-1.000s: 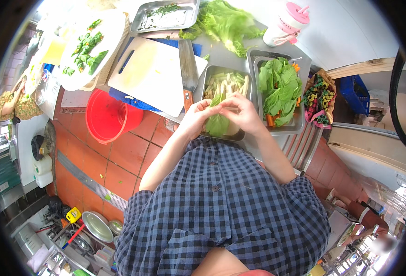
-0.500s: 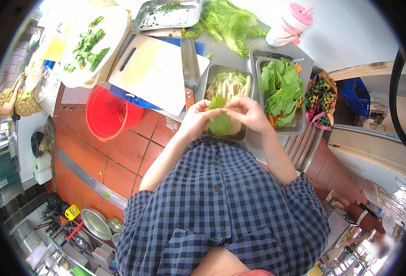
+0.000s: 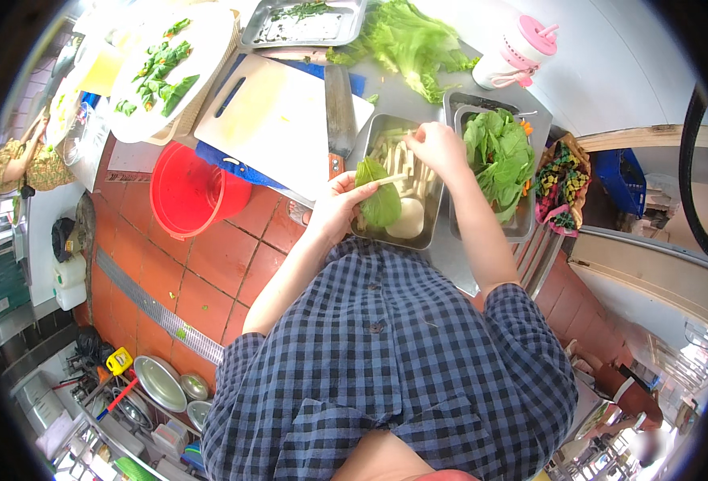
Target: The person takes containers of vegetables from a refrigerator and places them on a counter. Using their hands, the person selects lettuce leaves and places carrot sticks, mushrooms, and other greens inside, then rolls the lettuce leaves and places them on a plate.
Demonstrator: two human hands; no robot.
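Observation:
My left hand [image 3: 339,207] is closed on a green leaf [image 3: 381,205], held over the near left part of a metal tray [image 3: 423,242]. A pale vegetable strip [image 3: 392,179] lies across the leaf under my left thumb. My right hand [image 3: 440,149] reaches into the same tray, fingertips pinched among many pale strips [image 3: 426,183]. What they grip, if anything, cannot be made out. A smooth, rounded whitish thing [image 3: 406,219] sits at the tray's near end. Right of it, a second metal tray [image 3: 521,232] holds green leaves [image 3: 497,156] over orange pieces.
A cleaver [image 3: 339,112] lies on the white cutting board [image 3: 274,120]. Leafy lettuce [image 3: 406,40], a shallow tray [image 3: 302,36] and a pink-lidded tumbler [image 3: 517,52] stand farther back. Filled leaf pieces rest on a white platter [image 3: 121,120]. A red bucket [image 3: 186,192] stands below, left.
My right hand has left the leaf and moved right and away, into the pale strips. My left hand keeps the leaf, now with a strip visible across it.

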